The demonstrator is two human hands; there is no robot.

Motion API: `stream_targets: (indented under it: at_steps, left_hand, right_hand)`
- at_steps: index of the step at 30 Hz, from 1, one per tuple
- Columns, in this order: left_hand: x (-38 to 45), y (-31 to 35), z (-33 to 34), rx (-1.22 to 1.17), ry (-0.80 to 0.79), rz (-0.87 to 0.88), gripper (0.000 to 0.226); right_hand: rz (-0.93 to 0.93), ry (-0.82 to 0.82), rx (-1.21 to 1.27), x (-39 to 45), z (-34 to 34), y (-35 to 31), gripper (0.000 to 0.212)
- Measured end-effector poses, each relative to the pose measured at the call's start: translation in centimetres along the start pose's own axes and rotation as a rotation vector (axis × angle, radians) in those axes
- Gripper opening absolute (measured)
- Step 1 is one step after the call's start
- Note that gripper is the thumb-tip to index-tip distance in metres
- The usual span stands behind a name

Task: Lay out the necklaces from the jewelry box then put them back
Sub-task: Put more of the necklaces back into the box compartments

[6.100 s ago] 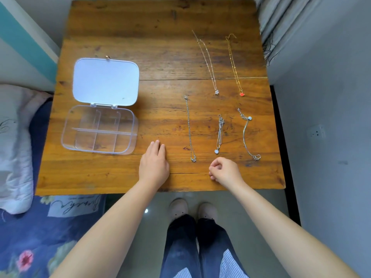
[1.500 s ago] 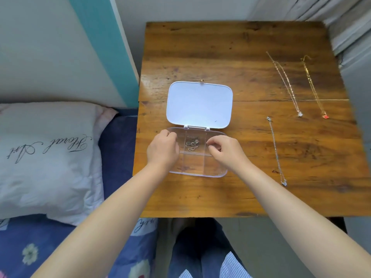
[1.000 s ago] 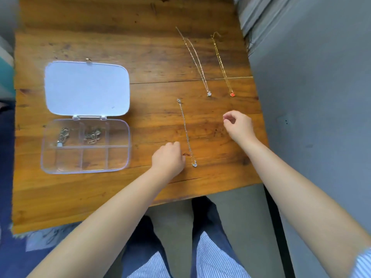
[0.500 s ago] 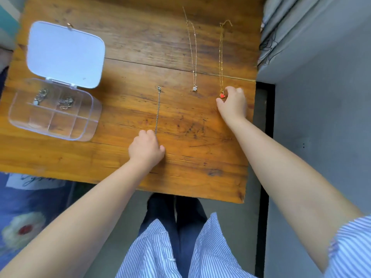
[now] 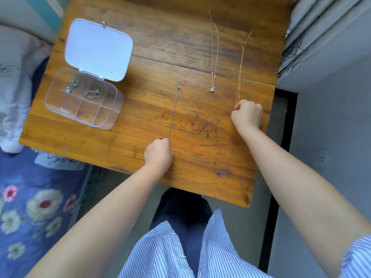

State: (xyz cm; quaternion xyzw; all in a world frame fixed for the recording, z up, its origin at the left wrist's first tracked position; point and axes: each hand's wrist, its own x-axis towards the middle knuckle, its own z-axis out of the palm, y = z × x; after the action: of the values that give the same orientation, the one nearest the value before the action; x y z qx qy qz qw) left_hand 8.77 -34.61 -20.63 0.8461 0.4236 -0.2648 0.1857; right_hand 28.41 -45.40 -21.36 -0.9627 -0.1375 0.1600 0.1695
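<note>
The clear jewelry box (image 5: pixel 60 106) lies open at the table's left, its white lid (image 5: pixel 98 50) flat behind it. Two coiled chains (image 5: pixel 94 92) rest in its back compartments. My left hand (image 5: pixel 158 154) pinches the near end of a silver necklace (image 5: pixel 174 109) that stretches away from me. My right hand (image 5: pixel 247 114) is closed on the near end of a gold necklace (image 5: pixel 241 65), hiding its pendant. Between them a silver necklace with a small pale pendant (image 5: pixel 213 63) lies straight and untouched.
The wooden table (image 5: pixel 164 57) ends close to my body. A bed with a floral blue cover (image 5: pixel 26 207) and a white pillow (image 5: pixel 12 81) is at the left. Grey curtain folds (image 5: pixel 321 31) and a wall stand at the right.
My right hand has drawn the gold necklace toward me, so its red pendant no longer shows. My left hand stays closed on the silver chain's near end. The view has shifted.
</note>
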Motion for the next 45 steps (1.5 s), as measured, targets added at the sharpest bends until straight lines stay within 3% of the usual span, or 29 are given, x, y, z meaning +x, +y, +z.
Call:
stream_targets:
  at_steps: [8,12,15,19,22,28,33,38,45]
  left_hand:
    - [-0.8,-0.6,1.4,0.101,0.125,0.065,0.020]
    - [-1.3,-1.8,1.3,0.091,0.149,0.113,0.015]
    - [-1.9,-2.8,1.0,-0.152,0.182,0.061,0.006]
    - [-3.0,-4.6,-0.8,-0.572,0.265,0.006,0.027]
    - [-4.5,-5.9,-3.7,-0.741,0.298,0.026,0.028]
    - [-6.5,-9.2,-8.7,-0.866,0.403,0.066,0.023]
    - [-7.9,-14.6,-11.7,-0.849,0.498,0.160,0.023]
    - [-9.4,-21.6,-15.6,-0.776,0.571,0.269,0.016]
    - [-9.6,-30.9,-19.6,-0.667,0.549,0.311,0.012]
  right_hand:
    - [-0.004,0.000,-0.010,-2.8,0.3,2.2,0.031]
    - [0.010,-0.002,-0.055,-3.8,0.4,2.5,0.023]
    - [0.027,-0.015,-0.093,-4.8,0.4,2.4,0.016]
    - [-0.034,-0.053,-0.134,-5.9,0.0,2.3,0.012]
    - [-0.037,-0.085,-0.010,-7.2,-0.6,1.1,0.006]
    - [-0.179,-0.095,0.287,-10.8,-3.0,-6.2,0.006]
    - [-0.366,0.040,0.476,-15.1,-5.0,-14.3,0.017]
    - [-0.296,0.121,0.666,-19.8,-5.0,-21.1,0.019]
    - [-0.273,0.139,0.759,-25.3,-2.3,-29.7,0.018]
